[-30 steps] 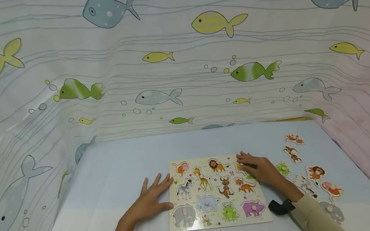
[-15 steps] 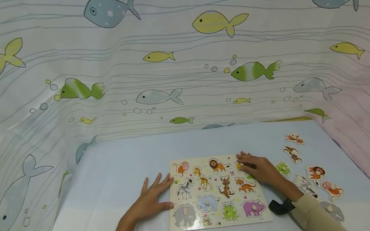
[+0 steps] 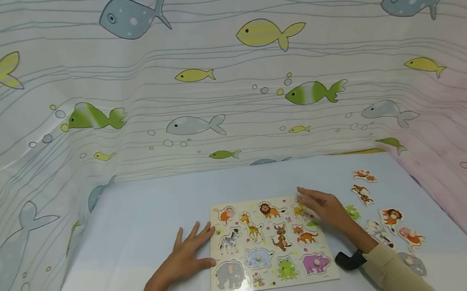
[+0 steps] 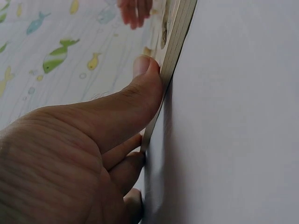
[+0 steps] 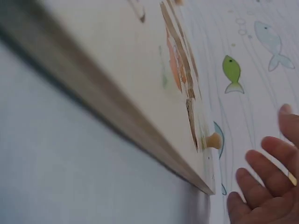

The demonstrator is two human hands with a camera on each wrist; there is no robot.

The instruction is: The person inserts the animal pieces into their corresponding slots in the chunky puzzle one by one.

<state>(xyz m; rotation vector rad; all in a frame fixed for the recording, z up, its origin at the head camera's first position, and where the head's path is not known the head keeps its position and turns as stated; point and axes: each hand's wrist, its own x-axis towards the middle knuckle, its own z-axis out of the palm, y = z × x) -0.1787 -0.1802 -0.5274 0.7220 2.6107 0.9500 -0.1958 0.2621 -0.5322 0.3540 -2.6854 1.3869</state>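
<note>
A wooden animal puzzle board point(image 3: 302, 279) lies flat on the table. My left hand point(image 3: 187, 256) is spread at its left edge; in the left wrist view, the thumb point(image 4: 148, 77) and fingertips touch the board's side. Over the top right corner is my right hand point(image 3: 329, 209), beside a yellow puzzle piece point(image 3: 299, 210) at its place there. In the right wrist view, the right fingers point(image 5: 268, 172) are bent loosely, apart from a wooden knob point(image 5: 214, 141) on the board. A blue piece point(image 3: 259, 258) and a purple hippo piece point(image 3: 316, 263) sit in the board.
Loose pieces lie right of the board: a tiger point(image 3: 364, 176), a kangaroo point(image 3: 361, 194), a green frog point(image 3: 352, 211), a zebra point(image 3: 379, 234), a lion point(image 3: 392, 216), a monkey point(image 3: 412, 238) and an elephant point(image 3: 411, 263). A fish-printed sheet point(image 3: 249, 129) rises behind the table.
The right fingers have come off the yellow piece, which now shows more. The left hand stays at the board's edge. The head view has shifted slightly.
</note>
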